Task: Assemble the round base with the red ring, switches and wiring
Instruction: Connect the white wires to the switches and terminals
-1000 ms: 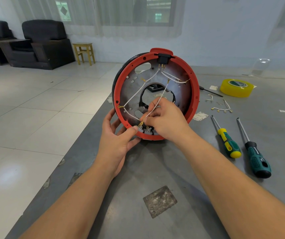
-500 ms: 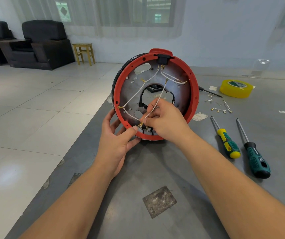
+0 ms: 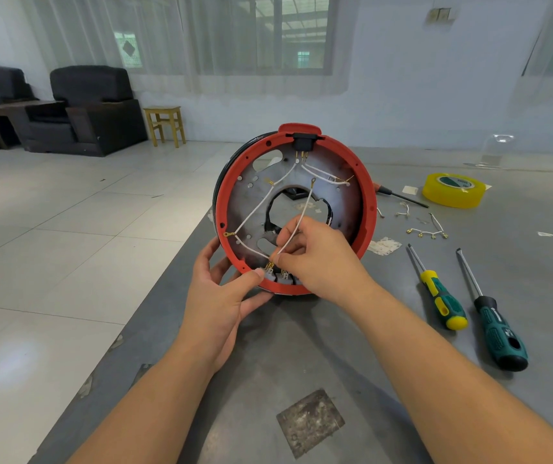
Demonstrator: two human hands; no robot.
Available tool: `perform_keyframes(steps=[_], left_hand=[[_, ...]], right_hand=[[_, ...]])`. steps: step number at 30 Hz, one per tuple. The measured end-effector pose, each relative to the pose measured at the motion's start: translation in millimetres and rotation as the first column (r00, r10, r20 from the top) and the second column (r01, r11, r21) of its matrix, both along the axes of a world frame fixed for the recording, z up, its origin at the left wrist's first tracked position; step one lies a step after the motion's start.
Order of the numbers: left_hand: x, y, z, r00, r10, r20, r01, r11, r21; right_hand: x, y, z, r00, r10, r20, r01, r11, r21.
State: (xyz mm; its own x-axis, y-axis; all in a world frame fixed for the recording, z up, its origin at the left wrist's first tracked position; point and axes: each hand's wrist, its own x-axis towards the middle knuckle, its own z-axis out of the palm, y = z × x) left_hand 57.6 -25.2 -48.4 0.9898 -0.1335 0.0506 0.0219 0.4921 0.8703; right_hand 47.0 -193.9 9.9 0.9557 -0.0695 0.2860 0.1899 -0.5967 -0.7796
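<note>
Base (image 3: 342, 195) stands on edge mid-frame on the grey table (image 3: 302, 346). My right hand (image 3: 315, 259) pinches a white wire (image 3: 302, 219) at its brass terminal, just above the switches (image 3: 278, 274) at the ring's (image 3: 370, 209) bottom. I'd push the terminal straight onto the tab, no twisting. My left hand (image 3: 218, 296) grips the lower rim, thumb by the switches, bracing it. Grey plate inside the ring, several white leads, black socket on top. Screwdrivers (image 3: 442, 303) and tape (image 3: 452, 190) to the right.

Two screwdrivers (image 3: 442, 296) + tape roll (image 3: 453, 190) crowd table (image 3: 268, 380) right of base (image 3: 297, 209).
</note>
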Motion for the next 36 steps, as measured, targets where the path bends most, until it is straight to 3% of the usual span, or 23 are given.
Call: perform_keyframes(steps=[27, 36], left_hand=[[-8.7, -1.0, 15.8, 0.998, 0.059, -0.034, -0.054, 0.988, 0.144], [-8.1, 1.6, 15.9, 0.998, 0.031, -0.063, -0.026, 0.996, 0.084]], right_hand=[[1.1, -1.1, -0.9, 1.0, 0.012, -0.007, -0.011, 1.0, 0.024], [3.0, -0.8, -3.3, 0.998, 0.052, 0.04, -0.049, 0.996, -0.075]])
